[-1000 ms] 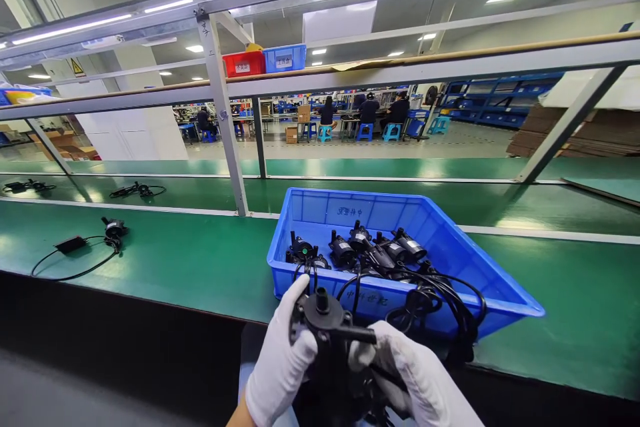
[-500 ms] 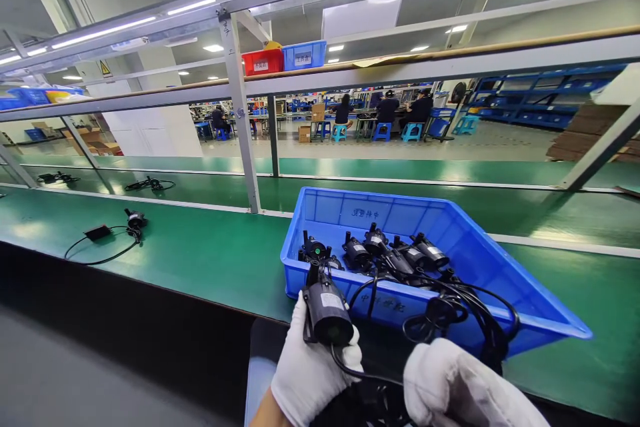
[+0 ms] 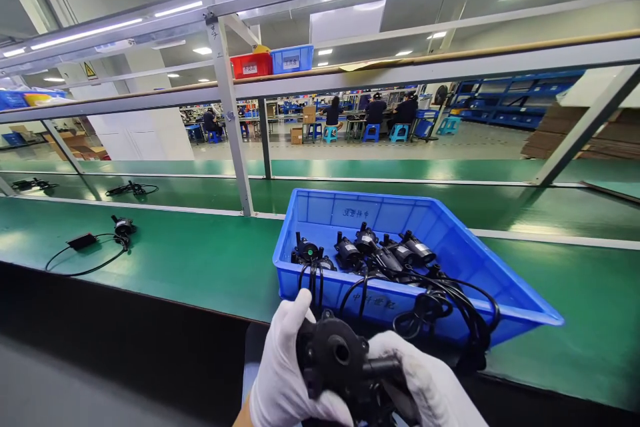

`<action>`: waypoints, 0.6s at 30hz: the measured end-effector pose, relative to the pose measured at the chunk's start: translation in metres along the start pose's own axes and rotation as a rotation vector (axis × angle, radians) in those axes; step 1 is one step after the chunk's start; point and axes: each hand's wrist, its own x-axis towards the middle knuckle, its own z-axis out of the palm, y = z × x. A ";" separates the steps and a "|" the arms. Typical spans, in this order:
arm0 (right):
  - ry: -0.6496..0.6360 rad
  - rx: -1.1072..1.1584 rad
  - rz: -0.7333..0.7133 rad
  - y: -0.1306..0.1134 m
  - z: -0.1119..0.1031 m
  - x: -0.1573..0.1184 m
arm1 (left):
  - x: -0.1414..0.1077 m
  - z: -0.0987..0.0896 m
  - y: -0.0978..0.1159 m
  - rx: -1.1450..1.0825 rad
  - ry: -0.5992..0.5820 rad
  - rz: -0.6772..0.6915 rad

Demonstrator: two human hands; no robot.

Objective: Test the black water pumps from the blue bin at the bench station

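A black water pump (image 3: 334, 354) is held up in front of the bin, its round face with a central hole turned toward me. My left hand (image 3: 293, 364), in a white glove, wraps around the pump from the left. My right hand (image 3: 425, 377), also gloved, is closed at the pump's outlet pipe on the right; its fingertips are partly hidden. Just beyond, a blue plastic bin (image 3: 510, 280) holds several similar black pumps (image 3: 387, 257). Their black cables (image 3: 470, 310) hang over the bin's near wall.
On the green bench (image 3: 200, 267), another pump (image 3: 123, 226) lies at left with its cable and a small black box (image 3: 83, 241). A metal upright (image 3: 233, 114) rises behind the bin. The shelf above carries a red bin (image 3: 251, 66) and a small blue bin (image 3: 292, 59).
The pump has turned so its holed face points toward me, and it sits slightly lower. My right hand has moved left from the cable to the pump. The view has shifted slightly right.
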 end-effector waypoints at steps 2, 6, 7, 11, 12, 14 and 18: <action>-0.043 0.006 -0.059 0.008 -0.001 0.001 | 0.000 -0.002 -0.014 0.158 -0.039 0.211; -0.035 -0.009 -0.059 0.012 -0.001 0.000 | 0.004 -0.005 -0.040 0.359 -0.102 0.392; -0.023 -0.013 -0.037 0.011 -0.001 0.000 | 0.004 -0.005 -0.042 0.373 -0.105 0.347; 0.007 0.009 0.035 0.009 0.001 0.001 | 0.004 -0.006 -0.044 0.341 -0.131 0.211; 0.006 0.019 0.042 0.010 0.001 0.002 | 0.004 -0.006 -0.044 0.332 -0.139 0.193; -0.006 0.030 0.039 0.014 0.000 0.003 | 0.005 -0.006 -0.044 0.315 -0.149 0.177; -0.034 -0.016 -0.015 0.022 -0.002 0.003 | 0.006 -0.007 -0.045 0.304 -0.157 0.216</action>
